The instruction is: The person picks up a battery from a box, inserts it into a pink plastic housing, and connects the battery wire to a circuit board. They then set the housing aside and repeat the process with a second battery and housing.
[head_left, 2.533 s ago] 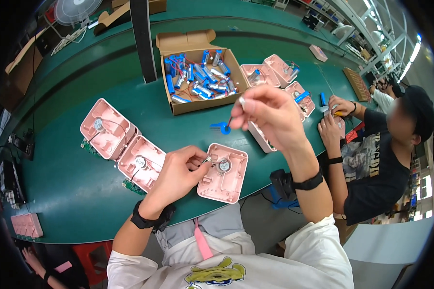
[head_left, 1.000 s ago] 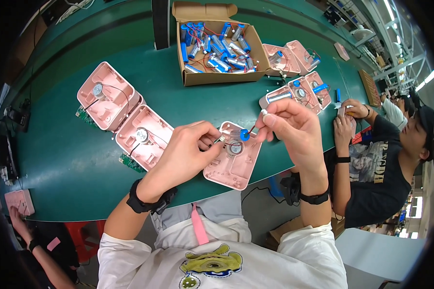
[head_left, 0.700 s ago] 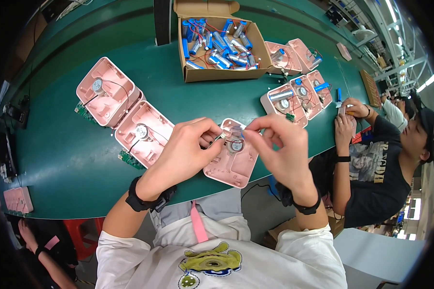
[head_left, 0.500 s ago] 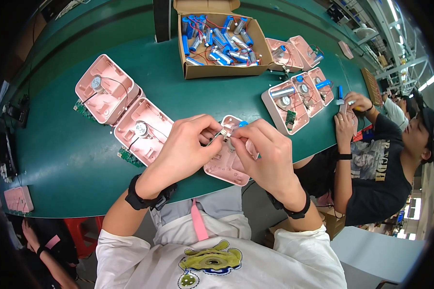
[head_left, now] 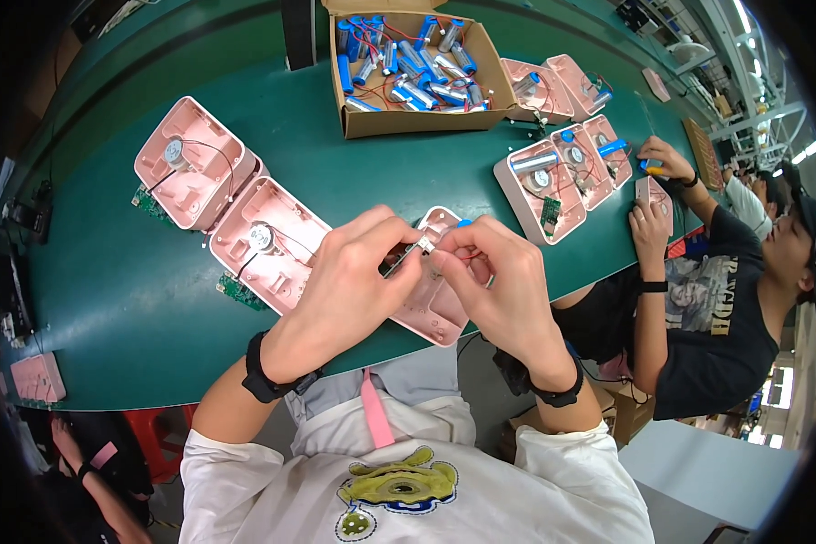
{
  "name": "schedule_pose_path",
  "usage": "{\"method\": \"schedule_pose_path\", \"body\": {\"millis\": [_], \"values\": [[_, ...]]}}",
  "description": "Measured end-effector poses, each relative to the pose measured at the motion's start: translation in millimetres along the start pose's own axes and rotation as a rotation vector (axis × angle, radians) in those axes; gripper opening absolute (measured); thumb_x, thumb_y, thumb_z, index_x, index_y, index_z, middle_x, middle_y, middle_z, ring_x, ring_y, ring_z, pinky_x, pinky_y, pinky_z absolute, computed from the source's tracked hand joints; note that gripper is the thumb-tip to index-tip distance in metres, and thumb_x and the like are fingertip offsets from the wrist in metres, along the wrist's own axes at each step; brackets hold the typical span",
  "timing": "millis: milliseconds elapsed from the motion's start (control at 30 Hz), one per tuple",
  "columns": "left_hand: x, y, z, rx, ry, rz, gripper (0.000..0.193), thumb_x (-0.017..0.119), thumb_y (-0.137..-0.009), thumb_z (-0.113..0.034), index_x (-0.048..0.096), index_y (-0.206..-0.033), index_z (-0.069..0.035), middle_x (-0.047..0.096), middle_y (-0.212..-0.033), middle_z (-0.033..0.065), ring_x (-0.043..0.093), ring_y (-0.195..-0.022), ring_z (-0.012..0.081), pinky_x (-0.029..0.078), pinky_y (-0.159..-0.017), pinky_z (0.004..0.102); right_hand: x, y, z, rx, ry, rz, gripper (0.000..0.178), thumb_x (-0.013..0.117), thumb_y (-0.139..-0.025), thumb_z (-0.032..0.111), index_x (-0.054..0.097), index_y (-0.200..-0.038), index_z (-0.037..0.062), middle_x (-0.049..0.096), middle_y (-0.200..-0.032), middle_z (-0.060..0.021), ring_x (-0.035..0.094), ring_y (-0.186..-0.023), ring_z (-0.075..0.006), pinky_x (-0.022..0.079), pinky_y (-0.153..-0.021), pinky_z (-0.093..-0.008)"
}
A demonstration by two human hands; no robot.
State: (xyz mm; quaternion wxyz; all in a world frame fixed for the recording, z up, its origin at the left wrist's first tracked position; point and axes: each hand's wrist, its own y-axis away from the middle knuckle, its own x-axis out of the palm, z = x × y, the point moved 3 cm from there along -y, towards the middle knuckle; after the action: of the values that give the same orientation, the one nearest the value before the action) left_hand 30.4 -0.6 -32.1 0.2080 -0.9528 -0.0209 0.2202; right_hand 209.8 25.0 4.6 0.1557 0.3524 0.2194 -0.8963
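Observation:
My left hand pinches a small green circuit board, which shows only as a thin edge beside the thumb. A white wire connector sits at the board's end, where the fingertips of both hands meet. My right hand closes thumb and fingers on this connector; a red wire shows beneath the fingers. Under both hands lies an open pink plastic housing, largely covered by them. A blue battery end peeks out behind my right fingers. Whether the connector is fully seated cannot be made out.
Left of my hands stand two pink housings with speakers and green boards. A cardboard box of blue batteries is at the back. More pink housings stand to the right, beside a co-worker handling one.
My right fingers have drawn in closer around the connector, covering more of the battery. The co-worker's far hand has lifted away from the housing.

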Motion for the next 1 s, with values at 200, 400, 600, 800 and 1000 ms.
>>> {"method": "schedule_pose_path", "body": {"millis": [200, 400, 600, 800, 1000], "values": [[4.5, 2.7, -1.9, 0.037, -0.007, -0.048, 0.013, 0.075, -0.085, 0.001, 0.072, -0.097, 0.003, 0.068, -0.091, 0.0142, 0.070, -0.074, 0.0348, 0.056, -0.063, 0.0420, 0.5, -0.8, -2.6, 0.077, -0.087, 0.043, 0.011, 0.080, -0.089, 0.002, 0.072, -0.095, -0.0019, 0.064, -0.081, -0.0043, 0.048, -0.060, -0.0085, 0.040, -0.054, -0.0266], [6.0, 2.8, -1.5, 0.053, 0.016, -0.047, 0.013, 0.075, -0.085, 0.003, 0.072, -0.098, 0.003, 0.067, -0.090, 0.0136, 0.069, -0.072, 0.0351, 0.055, -0.062, 0.0428, 4.2, 1.3, -1.3, 0.090, -0.064, 0.031, 0.009, 0.078, -0.090, 0.001, 0.070, -0.094, -0.0019, 0.064, -0.082, -0.0049, 0.049, -0.061, -0.0097, 0.042, -0.055, -0.0274], [7.1, 4.3, -1.1, 0.061, -0.032, -0.025, 0.012, 0.074, -0.084, 0.005, 0.071, -0.096, 0.003, 0.066, -0.089, 0.0144, 0.067, -0.071, 0.0361, 0.054, -0.061, 0.0422, 14.7, 4.0, -6.2, 0.081, -0.066, -0.003, 0.009, 0.076, -0.089, -0.001, 0.068, -0.093, -0.0022, 0.065, -0.084, -0.0076, 0.055, -0.062, -0.0138, 0.044, -0.057, -0.0293], [12.8, -8.1, -7.8, 0.107, -0.054, -0.020, 0.014, 0.074, -0.084, 0.006, 0.071, -0.098, 0.004, 0.066, -0.089, 0.0148, 0.068, -0.072, 0.0347, 0.054, -0.062, 0.0400, 0.4, -1.5, -10.2, 0.049, -0.036, -0.048, 0.009, 0.075, -0.088, -0.004, 0.068, -0.095, -0.0027, 0.065, -0.085, -0.0090, 0.058, -0.064, -0.0157, 0.046, -0.058, -0.0300], [9.7, -17.9, -20.5, 0.022, 0.012, 0.028, 0.015, 0.071, -0.087, 0.006, 0.072, -0.102, 0.004, 0.066, -0.089, 0.0140, 0.069, -0.074, 0.0297, 0.055, -0.065, 0.0383, -60.0, -17.2, -7.3, 0.073, -0.175, 0.144, 0.020, 0.076, -0.085, -0.003, 0.072, -0.105, -0.0013, 0.068, -0.098, -0.0105, 0.062, -0.068, -0.0186, 0.049, -0.063, -0.0309]]}}
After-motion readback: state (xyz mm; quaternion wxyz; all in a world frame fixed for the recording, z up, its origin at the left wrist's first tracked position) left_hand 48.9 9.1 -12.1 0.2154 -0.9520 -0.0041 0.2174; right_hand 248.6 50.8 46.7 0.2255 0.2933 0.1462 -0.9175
